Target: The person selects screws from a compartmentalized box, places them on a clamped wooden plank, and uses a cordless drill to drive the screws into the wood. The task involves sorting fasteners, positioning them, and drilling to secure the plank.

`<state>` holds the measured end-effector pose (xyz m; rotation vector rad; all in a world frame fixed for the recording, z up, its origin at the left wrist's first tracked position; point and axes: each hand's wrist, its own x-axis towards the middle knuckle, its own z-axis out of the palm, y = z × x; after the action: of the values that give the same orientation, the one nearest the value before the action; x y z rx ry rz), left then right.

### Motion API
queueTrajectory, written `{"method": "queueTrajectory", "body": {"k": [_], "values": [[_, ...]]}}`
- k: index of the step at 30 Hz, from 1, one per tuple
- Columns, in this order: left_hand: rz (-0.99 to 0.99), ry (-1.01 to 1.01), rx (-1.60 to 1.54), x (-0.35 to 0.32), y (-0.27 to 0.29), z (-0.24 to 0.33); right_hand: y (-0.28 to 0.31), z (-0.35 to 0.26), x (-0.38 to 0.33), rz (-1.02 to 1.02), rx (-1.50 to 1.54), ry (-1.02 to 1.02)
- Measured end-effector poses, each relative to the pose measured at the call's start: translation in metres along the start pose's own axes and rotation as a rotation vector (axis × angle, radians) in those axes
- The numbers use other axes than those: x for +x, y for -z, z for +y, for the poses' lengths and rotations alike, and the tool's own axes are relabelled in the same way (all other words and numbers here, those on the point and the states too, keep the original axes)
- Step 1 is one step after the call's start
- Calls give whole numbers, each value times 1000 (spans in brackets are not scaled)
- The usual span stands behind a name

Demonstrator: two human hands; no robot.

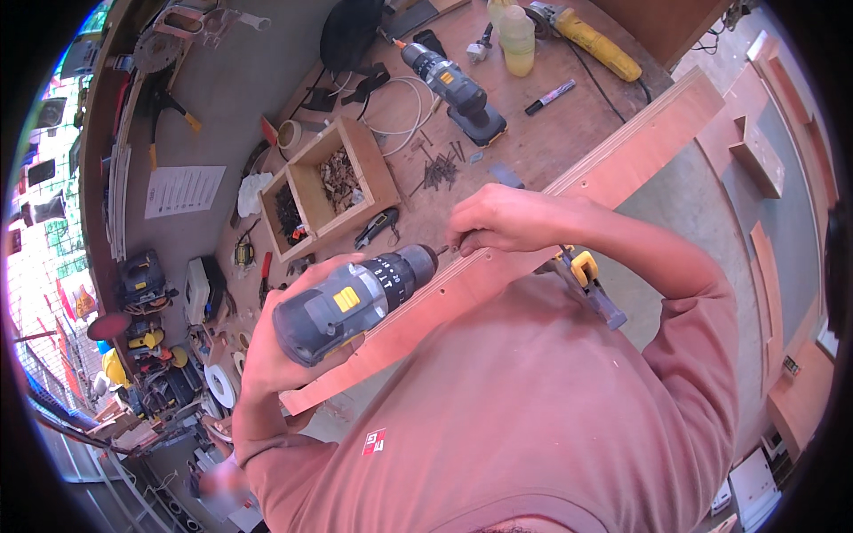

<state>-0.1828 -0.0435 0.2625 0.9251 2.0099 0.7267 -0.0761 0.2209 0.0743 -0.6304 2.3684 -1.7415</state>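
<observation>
My left hand (275, 333) is wrapped round the grip of a black-and-grey cordless drill (338, 306), which lies level over a long plywood strip (524, 264). Its chuck points toward my right hand (498, 220). The right fingers are pinched together at the strip's far edge, just off the chuck, by a thin bit or screw tip; what they hold is too small to make out. The strip runs slantwise from my left forearm to the upper right. A yellow-and-black clamp (584, 266) sits at its near side, under my right forearm.
On the workbench (569, 142) lie a second drill (455, 93), loose screws (440, 171), a marker (551, 97), a yellow angle grinder (595, 44) and a bottle (516, 44). A divided wooden box (373, 169) holds screws and chips. A utility knife (377, 228) lies beside it.
</observation>
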Motion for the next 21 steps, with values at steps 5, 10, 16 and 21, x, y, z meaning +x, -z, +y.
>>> {"method": "queueTrajectory", "body": {"k": [5,10,16,21], "values": [[-60,-13,35,8,0,3,-2,-6,-6,37,74,-68],[-119,11,94,16,-4,10,-7,1,-10,37,24,-37],[-171,19,108,26,-5,14,-8,-2,-11,1,-16,-40],[-246,61,157,36,-7,25,-10,1,-10,-78,-10,-110]]}}
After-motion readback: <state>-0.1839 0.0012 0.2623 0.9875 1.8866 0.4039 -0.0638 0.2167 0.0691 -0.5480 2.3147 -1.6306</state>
